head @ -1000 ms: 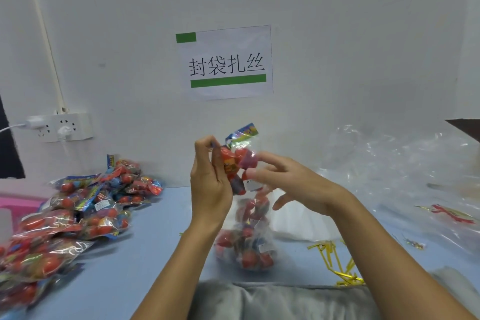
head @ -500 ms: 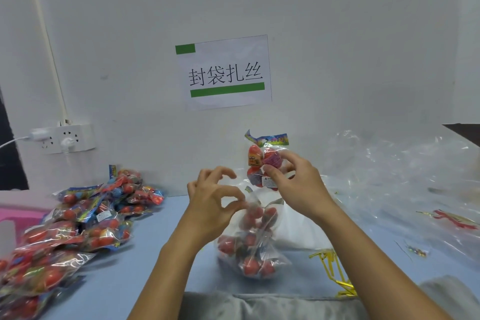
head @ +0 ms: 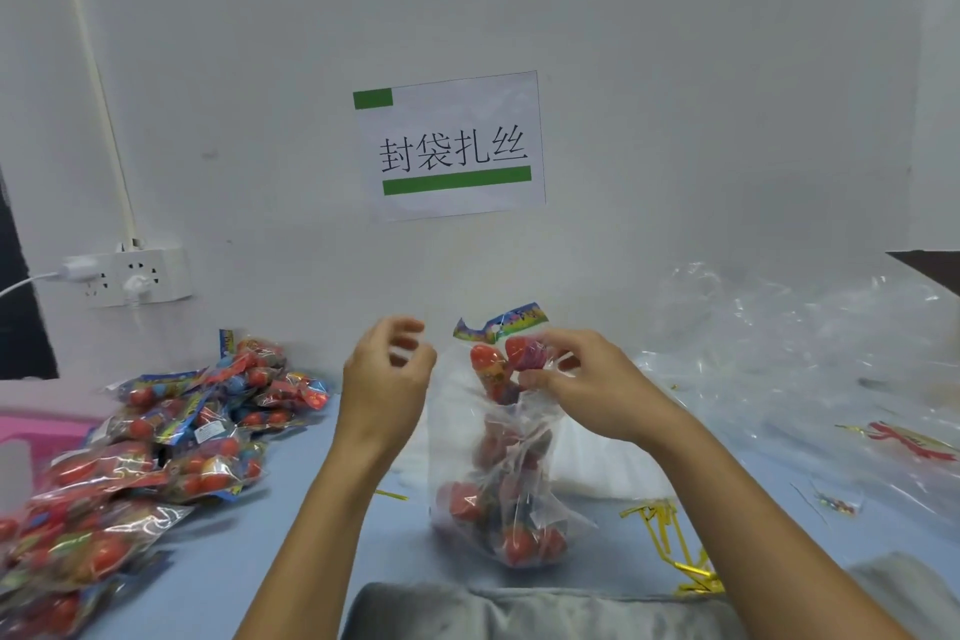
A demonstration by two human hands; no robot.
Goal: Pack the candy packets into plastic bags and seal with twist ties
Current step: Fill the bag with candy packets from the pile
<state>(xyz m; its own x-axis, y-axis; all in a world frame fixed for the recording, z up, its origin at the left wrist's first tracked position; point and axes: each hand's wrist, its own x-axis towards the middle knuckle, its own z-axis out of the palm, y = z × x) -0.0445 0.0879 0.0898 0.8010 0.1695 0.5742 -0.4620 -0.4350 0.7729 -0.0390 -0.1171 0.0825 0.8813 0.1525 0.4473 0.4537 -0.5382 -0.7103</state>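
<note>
1. A clear plastic bag stands upright on the blue table, just in front of the person. It holds several red candy packets, most of them bunched at its bottom.
2. 1 candy packet sticks out of the bag's open mouth. Its long axis runs nearly vertical, with the colourful printed header at the top and its lower end down inside the bag.
3. The right hand pinches this packet near its upper part, thumb and fingers curled round it, just right of the bag's mouth.
4. The left hand hovers just left of the bag's mouth, apart from it, with fingers loosely curled and nothing in them.
5. A heap of loose candy packets lies on the table well to the left of the hands.
6. Gold twist ties lie on the table right of the bag, near the right forearm.
7. Crumpled empty clear bags are piled further right against the wall.
8. A paper sign with green bars hangs on the wall above the hands.
</note>
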